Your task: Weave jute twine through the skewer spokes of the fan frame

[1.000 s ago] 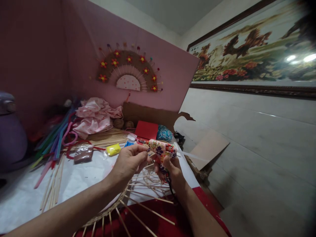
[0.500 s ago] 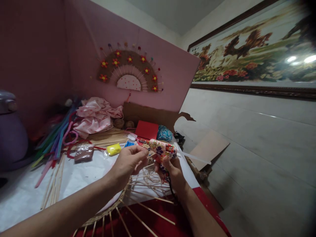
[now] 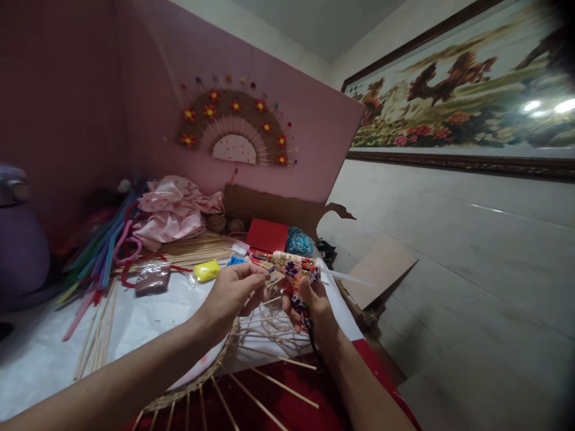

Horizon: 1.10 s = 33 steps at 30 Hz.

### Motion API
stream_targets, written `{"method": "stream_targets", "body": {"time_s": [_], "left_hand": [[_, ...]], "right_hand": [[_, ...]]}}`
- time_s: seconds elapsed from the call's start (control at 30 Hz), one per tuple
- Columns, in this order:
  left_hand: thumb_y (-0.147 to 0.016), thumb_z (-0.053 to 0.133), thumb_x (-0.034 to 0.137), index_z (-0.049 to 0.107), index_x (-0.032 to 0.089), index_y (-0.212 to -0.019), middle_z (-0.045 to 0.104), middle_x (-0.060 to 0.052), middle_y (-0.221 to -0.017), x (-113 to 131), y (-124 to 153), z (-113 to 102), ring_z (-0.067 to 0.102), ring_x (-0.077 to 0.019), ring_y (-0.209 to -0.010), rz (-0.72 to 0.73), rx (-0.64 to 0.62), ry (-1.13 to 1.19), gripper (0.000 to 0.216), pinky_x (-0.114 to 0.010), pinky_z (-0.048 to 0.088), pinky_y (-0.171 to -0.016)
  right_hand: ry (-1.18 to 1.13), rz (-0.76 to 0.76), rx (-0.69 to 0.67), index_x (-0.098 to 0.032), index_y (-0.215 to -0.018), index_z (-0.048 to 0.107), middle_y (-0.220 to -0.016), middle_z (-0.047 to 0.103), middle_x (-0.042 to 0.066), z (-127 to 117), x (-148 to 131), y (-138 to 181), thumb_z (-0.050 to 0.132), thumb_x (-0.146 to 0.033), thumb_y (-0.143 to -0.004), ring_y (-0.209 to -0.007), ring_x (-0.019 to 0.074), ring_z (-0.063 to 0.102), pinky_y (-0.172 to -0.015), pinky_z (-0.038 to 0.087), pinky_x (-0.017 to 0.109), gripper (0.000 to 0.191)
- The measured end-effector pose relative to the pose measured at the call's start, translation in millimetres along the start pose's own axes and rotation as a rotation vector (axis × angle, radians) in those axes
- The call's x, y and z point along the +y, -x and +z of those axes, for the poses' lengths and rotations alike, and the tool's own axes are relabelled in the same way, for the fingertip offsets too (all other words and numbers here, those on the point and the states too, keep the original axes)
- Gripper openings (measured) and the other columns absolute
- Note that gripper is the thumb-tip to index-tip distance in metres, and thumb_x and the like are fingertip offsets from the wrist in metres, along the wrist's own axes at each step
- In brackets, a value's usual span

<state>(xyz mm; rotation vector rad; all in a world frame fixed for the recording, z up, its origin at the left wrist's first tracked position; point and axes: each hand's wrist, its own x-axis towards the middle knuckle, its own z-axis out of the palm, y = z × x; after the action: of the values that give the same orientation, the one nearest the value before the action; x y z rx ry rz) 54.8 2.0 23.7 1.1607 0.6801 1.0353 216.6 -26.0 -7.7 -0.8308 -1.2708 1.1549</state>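
My right hand (image 3: 309,302) grips a hot glue gun (image 3: 294,267) covered in floral paper, its nozzle pointing left and a clear glue stick (image 3: 348,277) sticking out the back to the right. My left hand (image 3: 231,293) is closed in a pinch right at the nozzle, thumb and fingers pressed on something small I cannot make out. Both hands hover over a round wicker frame (image 3: 211,371) with thin wooden sticks (image 3: 269,380) radiating from it, lying on red cloth and white paper.
On the white-covered table lie bamboo skewers (image 3: 96,332), coloured pipe cleaners (image 3: 96,251), a yellow packet (image 3: 206,271), a brown packet (image 3: 153,278), pink cloth (image 3: 173,212), a red card (image 3: 267,235), and a blue ball (image 3: 299,242). A fan decoration (image 3: 233,129) hangs on the pink board. Cardboard (image 3: 380,263) leans at right.
The glue gun and both hands have shifted slightly left and up; the grip is the same.
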Motion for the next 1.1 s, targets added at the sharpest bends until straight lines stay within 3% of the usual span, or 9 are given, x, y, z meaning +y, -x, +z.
{"method": "stream_targets", "body": {"time_s": [0.07, 0.2, 0.37, 0.5, 0.63, 0.8, 0.87, 1.1], "left_hand": [[-0.072, 0.057, 0.024, 0.056, 0.013, -0.072, 0.058, 0.001, -0.052, 1.1, 2.4, 0.6, 0.030, -0.0020, -0.031, 0.027, -0.050, 0.041, 0.011, -0.016, 0.015, -0.033], [-0.073, 0.052, 0.023, 0.057, 0.014, -0.078, 0.058, 0.001, -0.053, 4.7, 6.3, 3.4, 0.031, -0.0033, -0.033, 0.021, -0.017, 0.065, 0.011, -0.016, 0.016, -0.034], [-0.064, 0.069, 0.029, 0.058, 0.014, -0.062, 0.052, 0.004, -0.044, 2.2, 2.9, 1.9, 0.037, -0.0046, -0.035, 0.129, 0.108, -0.201, 0.019, -0.017, 0.022, -0.036], [-0.068, 0.062, 0.027, 0.057, 0.015, -0.059, 0.051, 0.004, -0.044, -4.6, 0.6, -0.3, 0.044, -0.0083, -0.042, 0.263, 0.149, -0.360, 0.016, -0.019, 0.031, -0.041], [-0.067, 0.054, 0.017, 0.057, 0.016, -0.058, 0.050, 0.005, -0.043, -4.3, 3.0, 1.0, 0.042, -0.0084, -0.041, 0.292, 0.195, -0.423, 0.010, -0.019, 0.031, -0.042], [-0.067, 0.061, 0.021, 0.061, 0.015, -0.063, 0.053, 0.003, -0.050, -4.2, 2.6, -1.0, 0.044, -0.0097, -0.047, 0.295, 0.097, -0.371, 0.007, -0.020, 0.032, -0.045], [-0.066, 0.065, 0.025, 0.060, 0.016, -0.063, 0.051, 0.003, -0.050, -6.8, 1.5, -3.3, 0.042, -0.0098, -0.047, 0.314, 0.114, -0.397, 0.011, -0.021, 0.028, -0.044], [-0.067, 0.061, 0.018, 0.054, 0.019, -0.055, 0.041, 0.005, -0.046, -15.4, 1.9, -7.1, 0.034, -0.0093, -0.044, 0.586, 0.283, -0.765, 0.014, -0.023, 0.023, -0.050]], "right_hand": [[-0.008, -0.004, 0.026, -0.011, -0.090, 0.063, -0.055, 0.058, 0.001, -0.7, -0.9, -0.1, 0.054, -0.056, -0.079, -0.031, 0.0045, 0.041, -0.027, 0.037, 0.015, 0.048], [0.004, -0.028, 0.067, -0.011, -0.090, 0.064, -0.054, 0.058, 0.000, 0.2, -2.0, 0.0, 0.057, -0.055, -0.078, -0.032, 0.0042, 0.041, -0.027, 0.036, 0.015, 0.047], [0.061, -0.079, -0.009, -0.009, -0.086, 0.065, -0.055, 0.058, 0.002, 4.6, 0.0, 1.1, 0.058, -0.053, -0.078, -0.031, 0.0043, 0.041, -0.026, 0.034, 0.015, 0.045], [0.046, -0.054, 0.005, -0.009, -0.087, 0.065, -0.056, 0.059, 0.002, 6.2, 1.8, 2.2, 0.056, -0.053, -0.080, -0.032, 0.0038, 0.041, -0.027, 0.035, 0.014, 0.046], [0.031, -0.032, -0.008, -0.009, -0.088, 0.065, -0.055, 0.058, 0.002, 6.2, 2.0, 2.1, 0.056, -0.055, -0.079, -0.032, 0.0041, 0.041, -0.027, 0.036, 0.014, 0.047], [-0.003, -0.022, -0.005, -0.009, -0.095, 0.062, -0.054, 0.058, 0.001, 6.8, 0.5, 1.2, 0.051, -0.056, -0.082, -0.031, 0.0038, 0.040, -0.026, 0.035, 0.013, 0.049], [-0.007, -0.004, -0.031, -0.010, -0.096, 0.062, -0.056, 0.059, 0.001, 7.0, 0.4, 1.1, 0.051, -0.056, -0.082, -0.031, 0.0040, 0.041, -0.026, 0.036, 0.014, 0.049], [-0.008, 0.031, -0.074, -0.011, -0.094, 0.062, -0.060, 0.062, 0.003, 6.9, 2.8, 1.6, 0.054, -0.055, -0.080, -0.033, 0.0039, 0.042, -0.027, 0.039, 0.014, 0.048]]}}
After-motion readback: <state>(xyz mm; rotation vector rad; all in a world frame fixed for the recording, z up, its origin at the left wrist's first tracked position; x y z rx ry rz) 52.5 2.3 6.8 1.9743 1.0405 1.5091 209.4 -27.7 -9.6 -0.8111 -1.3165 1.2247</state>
